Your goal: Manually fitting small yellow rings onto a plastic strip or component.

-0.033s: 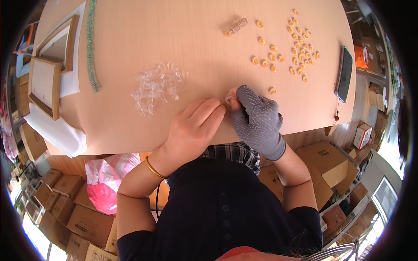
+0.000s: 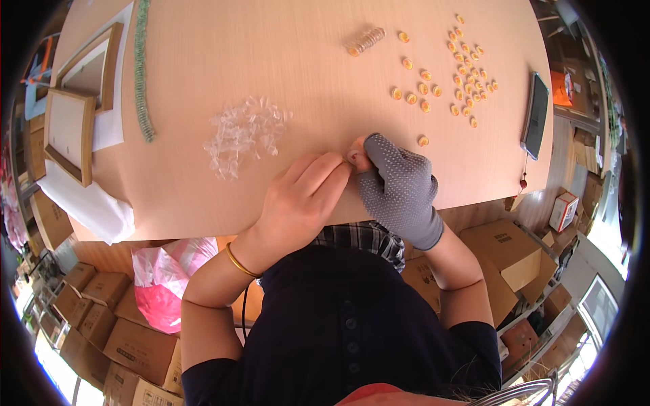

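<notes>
My bare left hand (image 2: 301, 193), a gold bangle (image 2: 242, 260) on its wrist, is closed with its fingertips pinched together above the table. Against them meets my right hand (image 2: 403, 193), in a grey dotted glove that leaves some fingertips bare, also pinching. Whatever sits between the two sets of fingertips is too small and covered to make out. Left of my hands lies a loose heap of small clear plastic pieces (image 2: 247, 132). One small round orange-gold piece (image 2: 423, 141) rests just beyond my right hand, and several more orange-gold pieces (image 2: 467, 78) are scattered farther right.
A clear ridged stack (image 2: 367, 42) lies at the far middle. Wooden frames (image 2: 87, 139), white cloth (image 2: 91, 206) and a long green strip (image 2: 141, 74) are at the left. A phone (image 2: 535, 115) lies by the right edge. Cardboard boxes (image 2: 145, 348) and a pink bag (image 2: 166, 287) stand below the table.
My right hand has shifted very slightly left, its fingertips closer to my left hand's. The rest looks the same.
</notes>
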`<state>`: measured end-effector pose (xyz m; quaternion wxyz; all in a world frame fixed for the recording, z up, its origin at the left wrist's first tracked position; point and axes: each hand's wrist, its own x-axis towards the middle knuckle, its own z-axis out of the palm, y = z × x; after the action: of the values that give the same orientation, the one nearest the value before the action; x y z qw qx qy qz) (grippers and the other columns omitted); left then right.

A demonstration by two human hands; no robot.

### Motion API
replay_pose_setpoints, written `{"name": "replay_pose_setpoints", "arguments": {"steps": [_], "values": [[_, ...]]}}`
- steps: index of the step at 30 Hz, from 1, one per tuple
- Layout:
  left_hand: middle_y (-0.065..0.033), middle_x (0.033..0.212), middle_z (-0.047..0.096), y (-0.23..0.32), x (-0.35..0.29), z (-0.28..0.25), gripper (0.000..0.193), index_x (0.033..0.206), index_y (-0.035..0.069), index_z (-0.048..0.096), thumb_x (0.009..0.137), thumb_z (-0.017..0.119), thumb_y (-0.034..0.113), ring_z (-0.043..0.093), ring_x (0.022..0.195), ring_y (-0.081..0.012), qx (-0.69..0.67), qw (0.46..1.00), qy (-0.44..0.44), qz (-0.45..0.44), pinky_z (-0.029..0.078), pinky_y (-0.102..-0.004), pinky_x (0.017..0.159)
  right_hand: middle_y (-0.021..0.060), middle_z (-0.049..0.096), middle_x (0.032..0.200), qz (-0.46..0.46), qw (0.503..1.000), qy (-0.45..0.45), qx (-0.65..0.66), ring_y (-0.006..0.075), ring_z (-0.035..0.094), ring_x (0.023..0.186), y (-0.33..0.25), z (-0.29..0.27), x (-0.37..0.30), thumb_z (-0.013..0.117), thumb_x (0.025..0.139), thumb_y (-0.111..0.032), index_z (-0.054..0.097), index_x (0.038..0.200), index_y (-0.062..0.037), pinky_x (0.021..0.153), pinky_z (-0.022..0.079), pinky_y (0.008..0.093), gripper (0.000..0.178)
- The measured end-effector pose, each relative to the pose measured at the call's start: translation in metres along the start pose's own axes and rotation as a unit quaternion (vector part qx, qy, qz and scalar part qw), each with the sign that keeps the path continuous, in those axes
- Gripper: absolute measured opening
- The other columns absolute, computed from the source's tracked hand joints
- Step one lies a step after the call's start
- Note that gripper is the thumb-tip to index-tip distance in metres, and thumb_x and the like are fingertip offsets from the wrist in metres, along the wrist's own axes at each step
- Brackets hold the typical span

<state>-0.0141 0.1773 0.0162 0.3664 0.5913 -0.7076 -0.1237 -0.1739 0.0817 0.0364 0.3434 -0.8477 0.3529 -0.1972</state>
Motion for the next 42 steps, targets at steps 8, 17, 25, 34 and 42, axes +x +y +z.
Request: {"name": "replay_pose_setpoints", "arguments": {"steps": [8, 17, 25, 34, 42], "values": [[-0.0128, 0.106, 0.065, 0.0, -0.001, 0.0, 0.027, 0.102, -0.002, 0.067, 0.075, 0.071, -0.001, 0.069, 0.094, -0.0298, 0.001, 1.0, -0.003, -0.003, 0.06, -0.0384, 0.078, 0.0109, 0.07, 0.082, 0.003, 0.999, 0.033, 0.043, 0.0325, 0.071, 0.068, 0.001, 0.001, -0.003, 0.07, 0.093, -0.002, 0.063, 0.096, -0.0057, 0.06, 0.056, 0.0371, 0.008], [-0.0114, 0.103, 0.067, 0.001, 0.002, -0.002, 0.024, 0.101, -0.002, 0.07, 0.079, 0.077, -0.007, 0.068, 0.086, -0.0291, -0.01, 1.0, 0.004, -0.007, 0.058, -0.0379, 0.072, 0.0119, 0.07, 0.081, 0.001, 1.0, 0.002, 0.023, 0.0338, 0.071, 0.068, 0.003, -0.003, -0.003, 0.071, 0.092, -0.001, 0.064, 0.098, -0.0047, 0.06, 0.057, 0.0379, 0.01], [-0.0115, 0.103, 0.067, 0.0, 0.001, -0.001, 0.025, 0.101, -0.002, 0.07, 0.078, 0.078, -0.008, 0.068, 0.085, -0.0287, -0.012, 1.0, 0.007, -0.009, 0.058, -0.0379, 0.072, 0.0142, 0.066, 0.074, 0.038, 0.999, 0.005, 0.037, 0.0259, 0.065, 0.059, -0.004, -0.004, -0.001, 0.069, 0.098, -0.004, 0.07, 0.097, -0.0013, 0.059, 0.052, 0.033, 0.004], [-0.0133, 0.109, 0.063, -0.001, -0.001, -0.001, 0.032, 0.105, -0.004, 0.067, 0.073, 0.07, 0.0, 0.068, 0.092, -0.0285, -0.003, 1.0, -0.006, 0.005, 0.06, -0.0368, 0.077, 0.0157, 0.067, 0.077, 0.012, 1.0, -0.014, 0.008, 0.0329, 0.067, 0.063, -0.005, -0.007, 0.001, 0.068, 0.097, -0.003, 0.068, 0.097, -0.0019, 0.06, 0.053, 0.0366, 0.001], [-0.0133, 0.107, 0.063, -0.002, -0.002, 0.002, 0.03, 0.104, -0.003, 0.067, 0.074, 0.071, -0.001, 0.068, 0.093, -0.0289, 0.003, 1.0, -0.001, 0.008, 0.06, -0.037, 0.077, 0.0129, 0.067, 0.079, 0.001, 0.999, -0.041, -0.005, 0.0348, 0.069, 0.068, -0.001, -0.003, -0.001, 0.07, 0.09, -0.002, 0.064, 0.099, -0.0049, 0.06, 0.055, 0.04, 0.012]]}}
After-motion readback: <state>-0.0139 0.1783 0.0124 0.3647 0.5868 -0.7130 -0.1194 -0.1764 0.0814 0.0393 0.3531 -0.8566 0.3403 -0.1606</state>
